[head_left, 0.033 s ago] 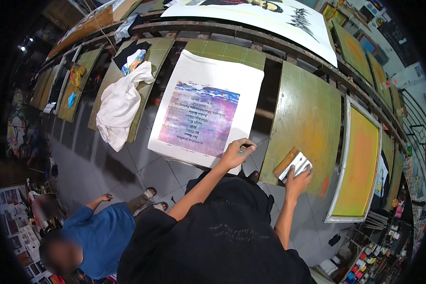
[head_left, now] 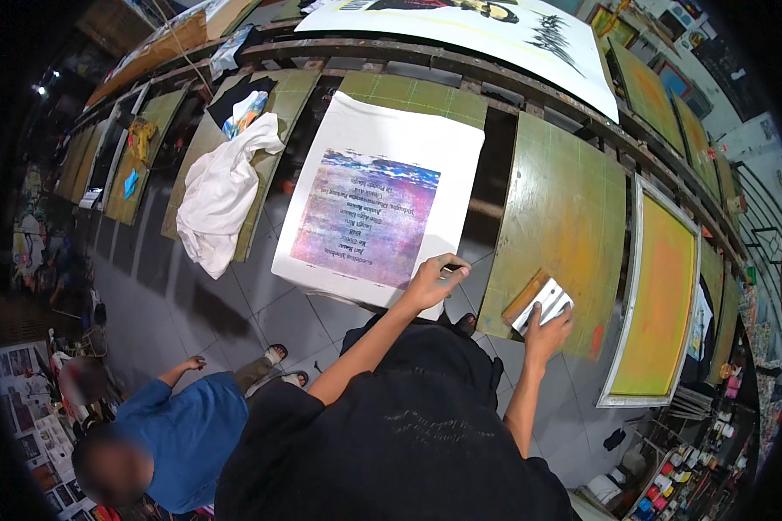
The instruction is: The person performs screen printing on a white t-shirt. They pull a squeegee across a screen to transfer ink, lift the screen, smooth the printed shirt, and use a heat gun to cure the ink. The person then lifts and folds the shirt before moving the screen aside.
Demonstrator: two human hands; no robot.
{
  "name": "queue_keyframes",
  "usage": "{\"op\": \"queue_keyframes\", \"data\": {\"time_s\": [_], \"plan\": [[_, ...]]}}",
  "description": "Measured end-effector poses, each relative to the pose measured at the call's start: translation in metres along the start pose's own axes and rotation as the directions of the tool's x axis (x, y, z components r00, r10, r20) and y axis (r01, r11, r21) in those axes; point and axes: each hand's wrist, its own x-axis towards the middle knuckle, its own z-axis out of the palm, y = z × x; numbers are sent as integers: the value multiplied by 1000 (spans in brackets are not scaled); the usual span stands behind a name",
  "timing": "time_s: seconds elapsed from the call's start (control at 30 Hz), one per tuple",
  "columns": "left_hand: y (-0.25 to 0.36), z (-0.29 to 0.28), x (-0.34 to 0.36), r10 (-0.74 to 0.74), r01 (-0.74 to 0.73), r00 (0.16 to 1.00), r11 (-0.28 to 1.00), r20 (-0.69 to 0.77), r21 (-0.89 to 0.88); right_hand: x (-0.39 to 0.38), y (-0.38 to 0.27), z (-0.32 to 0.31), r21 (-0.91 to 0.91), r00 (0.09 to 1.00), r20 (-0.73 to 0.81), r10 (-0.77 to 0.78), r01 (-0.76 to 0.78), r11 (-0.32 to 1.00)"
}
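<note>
My right hand grips a squeegee with a wooden edge and a shiny, pale flat side, low over the near end of a bare green printing board. My left hand is curled, thumb and fingers bent together, at the near right corner of a white shirt panel. What it holds, if anything, I cannot make out. The panel lies flat on another green board and carries a blue, purple and pink print with dark lettering.
A framed screen with a yellow-orange mesh leans at the right. A crumpled white cloth hangs over a board at the left. At the lower left is another person in a blue shirt. Paint containers stand lower right.
</note>
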Motion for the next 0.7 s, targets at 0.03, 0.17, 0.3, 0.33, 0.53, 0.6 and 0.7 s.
{"op": "queue_keyframes", "data": {"time_s": [0.03,0.17,0.3,0.33,0.53,0.6,0.7], "plan": [[3,-5,0,-28,28,999,1000,24,6,2,-7,-2,-3,998,2,58,-58,998],[-20,-29,-2,10,-9,1000,995,15,-100,17,8,13,94,982,-39,186,-181,979],[-24,-56,-21,-49,38,997,986,-65,-160,36,35,21,398,977,35,209,-206,894],[-24,-60,-28,-45,26,993,984,-106,-176,39,35,15,490,967,116,228,-256,833],[-46,-91,-59,-115,46,964,959,-238,-279,60,24,17,468,983,102,151,-181,865],[-47,-101,-68,-82,29,950,983,-301,-179,68,14,16,447,986,147,79,-137,884],[-44,-115,-80,87,-60,880,996,-467,72,75,13,12,350,971,228,73,-152,924]]}}
